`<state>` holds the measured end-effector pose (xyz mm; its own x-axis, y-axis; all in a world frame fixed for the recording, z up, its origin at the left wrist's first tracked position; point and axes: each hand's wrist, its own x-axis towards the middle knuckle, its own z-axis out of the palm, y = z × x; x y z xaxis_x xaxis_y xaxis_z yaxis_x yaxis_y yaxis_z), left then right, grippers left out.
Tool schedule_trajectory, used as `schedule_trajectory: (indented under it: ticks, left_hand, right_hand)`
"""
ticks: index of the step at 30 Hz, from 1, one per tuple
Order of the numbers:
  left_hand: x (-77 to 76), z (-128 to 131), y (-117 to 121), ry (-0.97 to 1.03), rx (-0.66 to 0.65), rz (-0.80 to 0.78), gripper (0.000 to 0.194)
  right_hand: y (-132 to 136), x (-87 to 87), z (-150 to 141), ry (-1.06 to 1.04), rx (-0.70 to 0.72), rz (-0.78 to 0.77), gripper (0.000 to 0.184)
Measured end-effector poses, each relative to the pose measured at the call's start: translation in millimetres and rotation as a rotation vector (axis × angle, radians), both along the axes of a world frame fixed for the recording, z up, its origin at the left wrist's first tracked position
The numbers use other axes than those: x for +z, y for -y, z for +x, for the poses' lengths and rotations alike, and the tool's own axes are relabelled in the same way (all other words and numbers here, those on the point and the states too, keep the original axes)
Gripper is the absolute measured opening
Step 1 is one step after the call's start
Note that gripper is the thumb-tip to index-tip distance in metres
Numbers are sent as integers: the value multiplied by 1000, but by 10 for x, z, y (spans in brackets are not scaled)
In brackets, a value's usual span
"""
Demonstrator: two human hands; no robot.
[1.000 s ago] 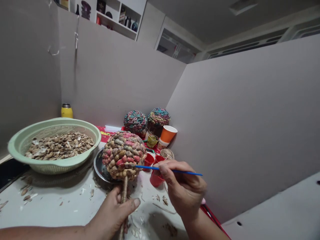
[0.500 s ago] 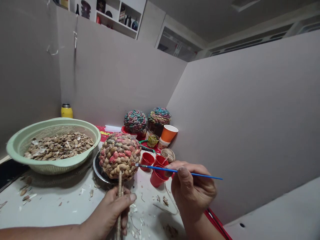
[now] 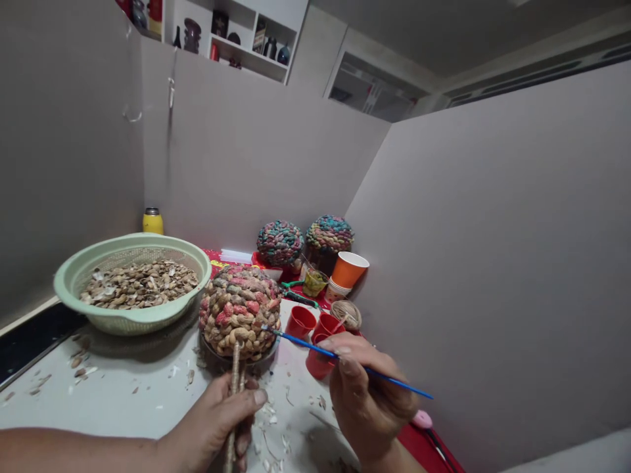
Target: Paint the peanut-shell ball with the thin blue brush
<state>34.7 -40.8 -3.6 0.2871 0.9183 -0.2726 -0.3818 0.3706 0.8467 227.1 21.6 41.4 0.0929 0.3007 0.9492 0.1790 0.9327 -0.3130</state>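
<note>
In front of me is a round ball covered in peanut shells [image 3: 240, 309], some painted red and pink, others plain tan. A twine-wrapped stick [image 3: 235, 378] runs down from its lower side, and my left hand [image 3: 221, 414] is closed around that stick. My right hand [image 3: 369, 394] pinches a thin blue paintbrush [image 3: 315, 348]. The brush's bristle end points left and lies at the ball's right side; whether it touches the shells I cannot tell. Three red cups [image 3: 300, 322] stand close together just right of the ball.
A green basket [image 3: 133, 322] of peanut shells stands left. Behind are two painted shell balls [image 3: 280, 243], an orange paper cup [image 3: 349, 269], green-handled pliers [image 3: 300, 297] and a twine roll [image 3: 346, 314]. A yellow bottle [image 3: 152, 222] stands by grey partitions [image 3: 266, 144]. Shell scraps litter the table.
The view has shifted, so the surroundings sit further right. The brush slants more steeply, its handle end lower. Both hands keep their holds.
</note>
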Motion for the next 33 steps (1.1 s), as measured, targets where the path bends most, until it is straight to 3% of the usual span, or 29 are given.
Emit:
schedule_trajectory:
  ticks: [4, 11, 16, 21, 25, 33]
  left_hand:
    - [-1, 3, 1, -15, 32, -18, 63]
    - [-9, 5, 20, -48, 54, 59, 61]
    - [-52, -1, -4, -68, 59, 4, 74]
    - [-50, -38, 8, -102, 91, 65, 58]
    - [-46, -27, -2, -76, 137, 110, 56]
    - [-74, -10, -30, -51, 104, 112, 54]
  right_hand:
    - [-34, -39, 82, 0, -61, 55, 7]
    - [-54, 35, 15, 6, 65, 113, 8]
    - [-85, 48, 14, -70, 77, 104, 5]
    - [-100, 47, -21, -154, 134, 60, 8]
    - [-54, 53, -82, -117, 136, 30, 4]
    - [4, 41, -172, -38, 180, 17, 6]
